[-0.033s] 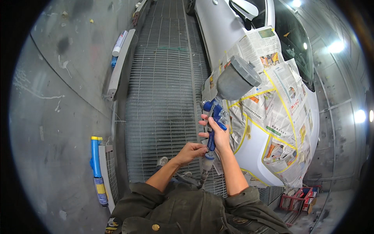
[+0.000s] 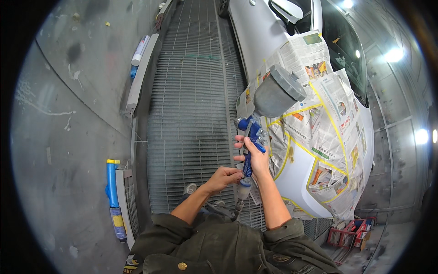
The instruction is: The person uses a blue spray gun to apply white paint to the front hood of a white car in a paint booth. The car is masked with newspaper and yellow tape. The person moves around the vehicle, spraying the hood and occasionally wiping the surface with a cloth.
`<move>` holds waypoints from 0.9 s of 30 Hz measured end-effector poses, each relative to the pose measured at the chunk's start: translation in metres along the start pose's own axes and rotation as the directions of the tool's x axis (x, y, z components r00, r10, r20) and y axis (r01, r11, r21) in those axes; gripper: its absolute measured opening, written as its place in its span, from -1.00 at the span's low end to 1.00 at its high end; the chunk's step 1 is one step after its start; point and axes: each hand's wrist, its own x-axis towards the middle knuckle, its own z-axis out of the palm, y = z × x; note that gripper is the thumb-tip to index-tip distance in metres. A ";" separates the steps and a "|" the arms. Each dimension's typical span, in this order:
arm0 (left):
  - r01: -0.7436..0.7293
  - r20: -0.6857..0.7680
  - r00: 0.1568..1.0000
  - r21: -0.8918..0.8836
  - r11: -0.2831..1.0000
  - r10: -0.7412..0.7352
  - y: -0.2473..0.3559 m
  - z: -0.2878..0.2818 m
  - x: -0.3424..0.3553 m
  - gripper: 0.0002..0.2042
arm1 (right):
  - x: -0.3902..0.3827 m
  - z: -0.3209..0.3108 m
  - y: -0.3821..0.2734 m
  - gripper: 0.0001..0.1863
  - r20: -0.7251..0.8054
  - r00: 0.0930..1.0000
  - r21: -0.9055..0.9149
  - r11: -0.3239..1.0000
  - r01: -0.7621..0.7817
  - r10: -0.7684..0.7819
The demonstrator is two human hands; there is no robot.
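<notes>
A blue spray gun (image 2: 252, 139) is held upright in front of the body, over the grated floor (image 2: 191, 114) and just beside the masked side of a white car (image 2: 269, 41). The right hand (image 2: 256, 157) is closed around the gun's handle, its grip wrapped tight, though the index finger is partly hidden behind the gun body. The left hand (image 2: 223, 177) is pinched shut on the fitting at the base of the handle, where a hose (image 2: 238, 205) is attached; what the fingertips touch exactly cannot be made out. A grey cup (image 2: 276, 93) is mounted tilted on top of the gun. The car panels are covered with newspaper (image 2: 328, 118) edged in yellow tape, and the lower bodywork is cut off by the sleeves. A blue and yellow tube (image 2: 112, 196) is seen by the wall at left.
</notes>
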 end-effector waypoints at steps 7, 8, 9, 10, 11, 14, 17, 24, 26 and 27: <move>-0.008 -0.009 1.000 -0.007 1.000 0.008 0.000 0.004 -0.003 -0.72 | -0.002 0.005 -0.001 -0.66 -0.010 1.000 0.007 1.000 0.029 -0.029; -0.010 -0.004 1.000 -0.001 1.000 0.010 -0.001 0.003 -0.003 -0.72 | -0.002 0.006 -0.001 -0.66 -0.002 1.000 0.019 0.999 0.029 -0.029; -0.012 0.001 1.000 0.005 1.000 0.012 -0.002 0.003 -0.003 -0.72 | -0.001 0.003 0.001 -0.66 -0.001 1.000 -0.024 1.000 0.013 -0.013; -0.015 0.010 1.000 0.000 1.000 0.015 -0.004 0.002 -0.002 -0.72 | 0.001 -0.001 0.004 -0.66 -0.002 1.000 -0.069 0.998 -0.004 0.004; -0.017 0.020 1.000 -0.004 1.000 0.017 -0.008 0.001 -0.001 -0.71 | 0.001 -0.003 0.005 -0.66 -0.003 1.000 -0.113 0.993 -0.021 0.021; -0.012 0.035 0.999 -0.041 0.999 0.014 -0.016 -0.002 0.000 -0.71 | -0.005 0.003 0.002 -0.66 -0.010 1.000 -0.066 0.998 0.023 -0.023; 0.008 0.047 0.999 -0.047 0.999 -0.006 -0.015 -0.003 -0.002 -0.69 | -0.007 0.010 0.000 -0.67 -0.019 0.999 -0.004 0.999 0.051 -0.051; -0.009 0.131 0.991 0.026 1.000 0.006 0.022 0.037 -0.011 -0.71 | -0.006 -0.002 0.001 -0.69 -0.024 0.998 -0.140 0.988 -0.064 0.061; -0.067 0.051 0.997 0.081 0.994 0.063 0.012 0.045 -0.008 -0.69 | -0.008 0.013 0.001 -0.70 -0.023 1.000 -0.060 0.998 0.015 -0.016; -0.094 0.013 0.996 0.110 0.989 0.093 0.009 0.047 -0.008 -0.68 | -0.007 0.010 0.005 -0.71 -0.006 1.000 -0.095 0.995 -0.014 0.013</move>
